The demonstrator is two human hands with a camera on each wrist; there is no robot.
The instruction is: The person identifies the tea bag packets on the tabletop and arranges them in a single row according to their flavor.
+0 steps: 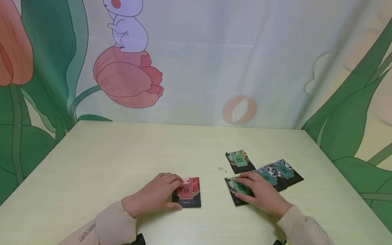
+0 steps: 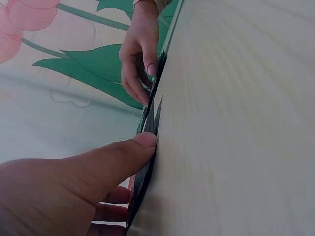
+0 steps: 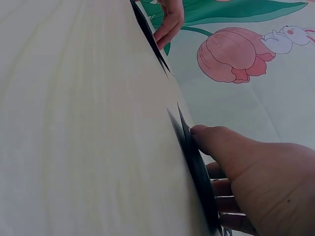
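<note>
My left hand (image 1: 159,194) holds a red-and-black packet (image 1: 186,192) at its left side, thumb at the near corner and fingers by the far edge. To the right, my right hand (image 1: 260,192) holds a green-and-black packet (image 1: 242,188), its thumb and fingers spread across the face and covering the right part. In the left wrist view the thumb (image 2: 115,160) lies along the dark packet edge, low against the table. The right wrist view shows the thumb (image 3: 221,142) at the edge of a dark packet (image 3: 194,164), with the other fingers beyond it.
Another green packet (image 1: 240,160) lies behind the right hand. Two blue-flowered packets (image 1: 286,170) overlap to its right, partly covered by that hand. A few small dark marks (image 1: 222,168) show on the pale table (image 1: 122,153). A printed curtain (image 1: 196,68) hangs along the table's back edge.
</note>
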